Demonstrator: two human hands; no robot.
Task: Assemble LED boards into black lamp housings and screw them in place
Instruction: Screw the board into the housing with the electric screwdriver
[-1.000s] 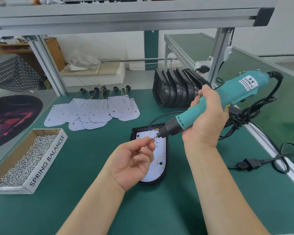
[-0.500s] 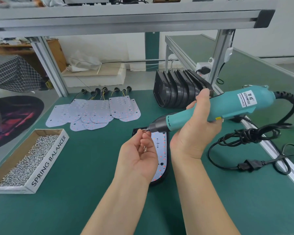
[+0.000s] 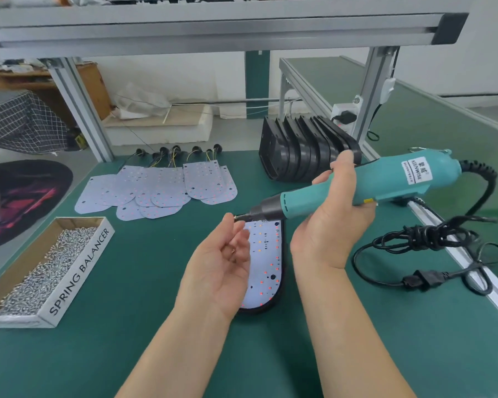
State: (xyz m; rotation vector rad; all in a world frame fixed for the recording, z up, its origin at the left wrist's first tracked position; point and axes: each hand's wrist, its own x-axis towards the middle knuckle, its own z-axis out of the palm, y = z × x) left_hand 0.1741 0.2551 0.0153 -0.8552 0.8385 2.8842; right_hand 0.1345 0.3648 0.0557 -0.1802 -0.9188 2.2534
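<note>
Screwdriver (image 3: 357, 185) sits flatter than before, gripped by our right hand (image 3: 328, 225); left hand (image 3: 222, 262) pinches a screw (image 3: 237, 217) onto its tip, so we seat it square first.

We are looking forward and down from head height, wide-angle, close over the green bench (image 3: 144, 282).
</note>
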